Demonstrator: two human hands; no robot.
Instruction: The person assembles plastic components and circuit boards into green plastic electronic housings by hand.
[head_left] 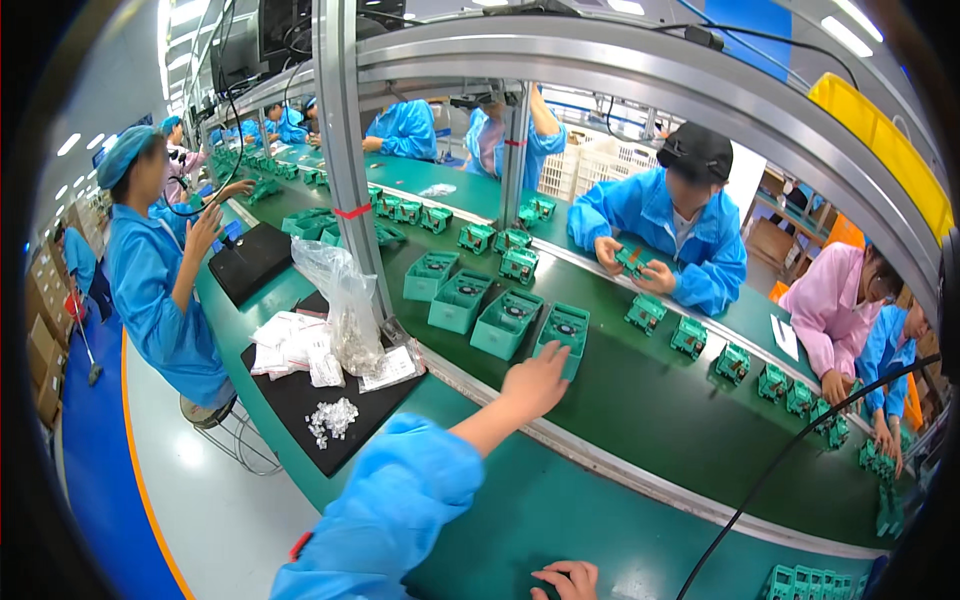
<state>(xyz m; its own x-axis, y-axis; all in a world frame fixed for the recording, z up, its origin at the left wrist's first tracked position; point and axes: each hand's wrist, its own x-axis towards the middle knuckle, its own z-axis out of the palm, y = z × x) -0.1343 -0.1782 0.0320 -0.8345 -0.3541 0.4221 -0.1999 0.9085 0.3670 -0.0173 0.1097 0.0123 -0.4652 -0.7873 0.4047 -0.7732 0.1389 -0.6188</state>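
My left hand [537, 382] reaches out over the dark green conveyor belt, its fingers closed on the near end of a green plastic housing [562, 330] with a round black fan-like part inside. Three similar housings stand in a row to its left, the closest being an open-topped green housing [507, 322]. At the lower edge my right hand [568, 580] shows only in part, low over the green bench top [600, 520]. Its visible fingers are apart and slightly bent, with nothing seen in them.
A black mat [345, 450] holds clear small parts [332, 420], white packets [290, 345] and a plastic bag [345, 310]. A metal post [350, 150] rises beside it. A black cable [790, 450] crosses at right. Co-workers sit across the belt, where green assemblies [690, 337] line up.
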